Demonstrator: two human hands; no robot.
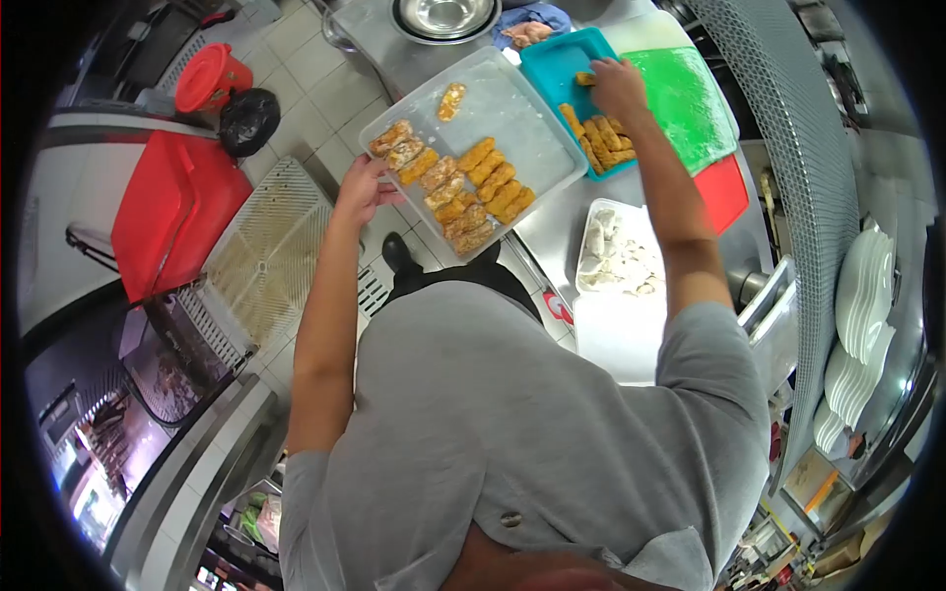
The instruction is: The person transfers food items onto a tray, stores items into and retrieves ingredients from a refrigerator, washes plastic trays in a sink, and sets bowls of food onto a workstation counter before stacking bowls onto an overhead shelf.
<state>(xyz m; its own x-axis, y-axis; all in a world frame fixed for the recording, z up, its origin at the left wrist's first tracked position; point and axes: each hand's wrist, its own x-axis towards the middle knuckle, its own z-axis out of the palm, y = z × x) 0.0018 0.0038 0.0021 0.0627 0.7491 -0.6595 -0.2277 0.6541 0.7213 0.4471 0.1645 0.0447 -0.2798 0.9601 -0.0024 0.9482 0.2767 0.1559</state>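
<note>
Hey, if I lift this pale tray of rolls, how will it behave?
The tray will probably feel fairly stiff, since its rim looks straight. It may dip toward your left hand, as most of the rolls sit toward that side. The rolls could slide, lying loose on a smooth-looking, flat base.

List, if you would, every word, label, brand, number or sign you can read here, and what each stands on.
No text can be read.
The clear tray, teal tray and green board show no legible lettering.
Any marking on the small red-and-white item is too blurred to tell.
</note>
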